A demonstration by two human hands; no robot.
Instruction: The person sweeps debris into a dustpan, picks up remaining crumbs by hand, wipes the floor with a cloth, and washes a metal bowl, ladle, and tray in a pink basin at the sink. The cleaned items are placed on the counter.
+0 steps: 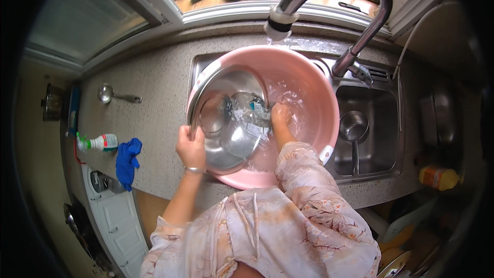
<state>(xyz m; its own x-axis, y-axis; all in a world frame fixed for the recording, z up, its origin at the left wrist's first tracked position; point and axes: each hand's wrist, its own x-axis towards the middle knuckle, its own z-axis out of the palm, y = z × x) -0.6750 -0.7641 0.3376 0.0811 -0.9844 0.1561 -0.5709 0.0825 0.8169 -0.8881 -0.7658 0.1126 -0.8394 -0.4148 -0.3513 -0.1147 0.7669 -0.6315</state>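
Observation:
A large pink plastic basin (324, 96) with white handles stands over the sink, with water in it. Inside it, tilted at the left, is a wide stainless steel bowl (216, 150). My left hand (192, 144) grips the bowl's left rim between thumb and fingers. At the bowl's right side my right hand (281, 115) is closed around a greyish scrubbing cloth or pad (259, 112) with a teal patch; its exact kind is blurred. Water falls into the basin from the chrome faucet (278, 27) above its far rim.
On the counter at left lie a steel ladle (119, 96), a spray bottle (103, 142) and blue gloves (127, 162). A steel dipper (353, 127) rests in the small sink bowl (389, 139) at right. Farther right is a yellow bottle (438, 177).

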